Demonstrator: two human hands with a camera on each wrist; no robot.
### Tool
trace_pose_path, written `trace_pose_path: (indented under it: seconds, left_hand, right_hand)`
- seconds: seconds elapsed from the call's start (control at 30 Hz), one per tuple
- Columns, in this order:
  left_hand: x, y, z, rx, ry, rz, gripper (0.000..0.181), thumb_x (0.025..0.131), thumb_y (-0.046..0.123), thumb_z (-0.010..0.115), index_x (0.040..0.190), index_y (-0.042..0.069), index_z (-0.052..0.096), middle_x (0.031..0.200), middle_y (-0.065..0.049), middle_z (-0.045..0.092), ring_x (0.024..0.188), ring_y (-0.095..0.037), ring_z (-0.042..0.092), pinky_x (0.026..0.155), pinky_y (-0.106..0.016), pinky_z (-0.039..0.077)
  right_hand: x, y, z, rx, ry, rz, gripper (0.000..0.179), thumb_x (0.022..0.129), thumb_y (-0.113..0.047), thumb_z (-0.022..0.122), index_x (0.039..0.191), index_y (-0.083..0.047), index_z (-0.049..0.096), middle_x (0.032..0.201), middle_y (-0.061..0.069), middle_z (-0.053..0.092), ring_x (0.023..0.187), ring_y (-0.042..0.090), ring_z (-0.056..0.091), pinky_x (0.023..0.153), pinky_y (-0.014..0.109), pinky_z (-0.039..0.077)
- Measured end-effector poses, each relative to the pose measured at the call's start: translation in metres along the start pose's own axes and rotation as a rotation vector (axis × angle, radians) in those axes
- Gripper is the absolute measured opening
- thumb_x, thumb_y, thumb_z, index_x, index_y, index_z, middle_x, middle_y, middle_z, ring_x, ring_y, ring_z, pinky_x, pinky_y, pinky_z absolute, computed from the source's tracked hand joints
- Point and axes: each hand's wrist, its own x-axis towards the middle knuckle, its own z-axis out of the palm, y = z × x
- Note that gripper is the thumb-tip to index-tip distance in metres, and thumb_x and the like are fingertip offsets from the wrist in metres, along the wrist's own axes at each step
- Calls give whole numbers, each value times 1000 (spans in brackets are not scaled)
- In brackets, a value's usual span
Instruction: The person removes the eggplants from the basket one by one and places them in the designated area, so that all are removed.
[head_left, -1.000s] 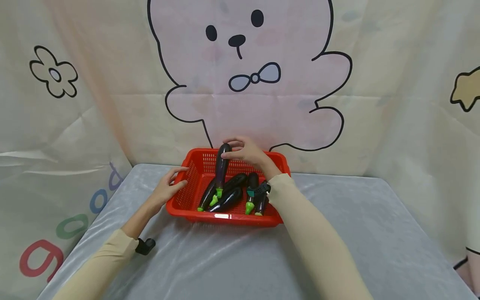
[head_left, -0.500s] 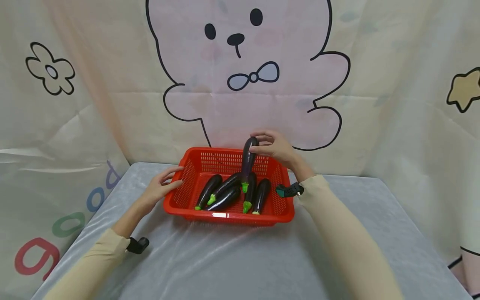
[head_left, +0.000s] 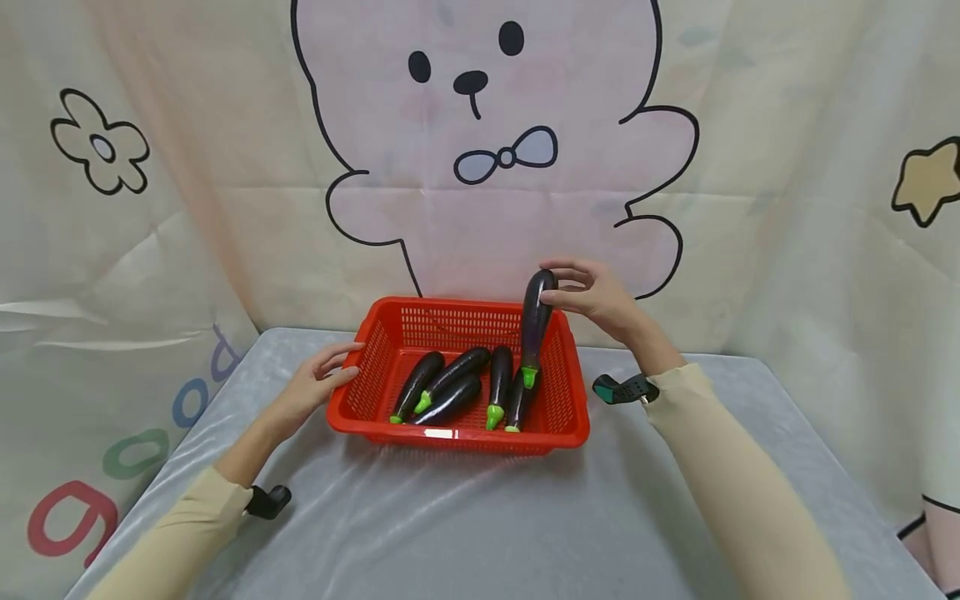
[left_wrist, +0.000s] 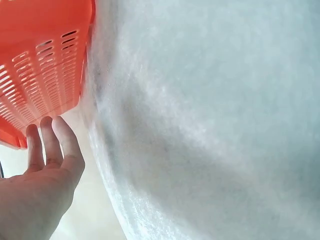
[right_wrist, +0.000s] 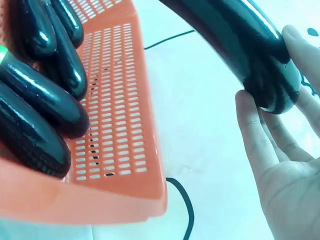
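Observation:
My right hand pinches a dark purple eggplant by its rounded end, above the right part of a red plastic basket. The held eggplant hangs nearly upright with its green stem down. In the right wrist view the fingertips and thumb sit round its blunt end. Several other eggplants lie inside the basket, from its left to its right. My left hand is at the basket's left side, its fingers extended by the rim. In the left wrist view the fingertips reach the slotted wall; contact is unclear.
The basket stands on a table with a grey cloth, near its back edge. A printed curtain with a cartoon bear hangs behind. Black wrist devices are strapped on both arms.
My right hand has carried the eggplant rightward, from over the basket's left-middle to over its right side. The left hand has shifted slightly left and stays by the basket.

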Motion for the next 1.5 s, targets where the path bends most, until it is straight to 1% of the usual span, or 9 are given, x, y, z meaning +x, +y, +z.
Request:
trace_pose_path:
  seconds: [0.1,0.3,0.47,0.7,0.87,1.0,1.07,1.3,1.5]
  left_hand:
    - [0,0,2,18,15,5,52,104,21,61,151,7,44,143,-26,49,109,-35,63,81,-39,58]
    - [0,4,6,47,28,14,51,103,18,61,150,5,45,143,-28,48,116,-44,57,83,-35,57]
    - [1,4,8,50,44,24,50,103,15,61,149,4,46,143,-29,48,116,-47,56,83,-34,57]
    - [2,2,8,33,39,43,48,103,12,59,148,3,45,139,-31,49,108,-38,62,81,-34,58]
    - [1,1,8,48,49,39,49,103,15,60,148,3,46,139,-30,51,107,-37,62,81,-34,58]
    - [0,2,8,57,56,25,50,103,18,62,148,4,46,139,-29,50,109,-38,61,81,-34,57]
    - [0,2,9,58,58,19,50,103,19,62,148,5,46,140,-29,50,111,-38,61,82,-34,57]
    - [1,3,10,44,53,20,49,104,19,61,148,5,46,140,-29,50,109,-37,62,81,-35,58]
    - [1,3,10,42,50,29,49,104,18,60,148,4,45,139,-31,49,109,-36,62,81,-35,58]
  right_hand:
    - [-6,1,-6,9,9,-9,47,93,-6,74,138,-8,60,134,17,57,111,34,62,94,37,53]
    - [-19,5,-22,3,27,-9,47,95,-6,71,140,-8,59,139,17,54,112,34,62,95,36,52]
    - [-33,8,-37,-11,79,-6,48,95,-5,72,141,-7,58,139,18,54,110,30,64,94,33,52]
    - [-56,14,-58,-22,156,13,49,94,-3,73,140,-2,56,133,15,58,105,25,66,90,29,54]
    - [-69,23,-68,-5,149,15,48,95,-2,71,141,-2,55,134,15,55,114,25,61,91,29,53]
    - [-78,30,-73,11,128,13,48,96,-1,70,142,-2,55,135,16,54,114,22,61,92,28,52]
    - [-83,33,-75,10,123,22,50,96,-1,69,143,-1,53,135,16,54,113,21,62,92,27,52]
    - [-92,49,-81,10,182,108,51,94,-2,72,142,0,54,138,17,54,115,20,61,92,27,52]
    - [-95,66,-84,74,162,144,54,94,-1,73,144,-4,55,140,17,51,114,20,62,93,24,50]
